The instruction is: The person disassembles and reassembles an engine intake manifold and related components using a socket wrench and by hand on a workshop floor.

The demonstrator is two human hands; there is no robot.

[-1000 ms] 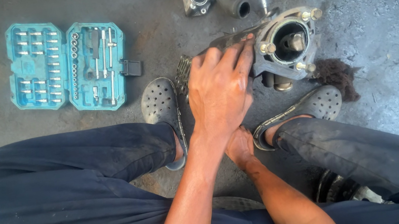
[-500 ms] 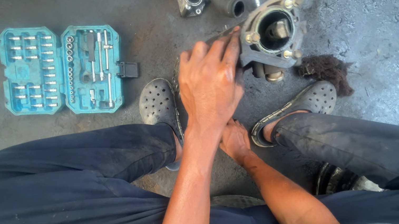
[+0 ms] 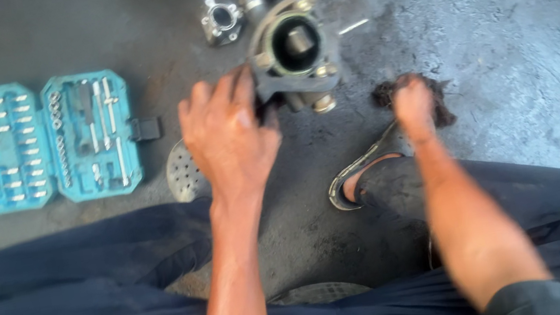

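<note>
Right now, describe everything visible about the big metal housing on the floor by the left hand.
The metal housing is a grey, cast-looking part, grimy, with a wide round opening facing up and a darker cylindrical piece standing inside it. Lugs with bolt bosses ring its rim, and a brass-coloured fitting pokes out at its lower edge. It sits on the stained concrete floor, slightly tilted. The left hand grips or touches its left side; blur hides the exact contact. A smaller flange part lies just beyond it.

left hand (image 3: 227, 132) palm down, fingers curled; right hand (image 3: 412, 103) reaching down
</note>
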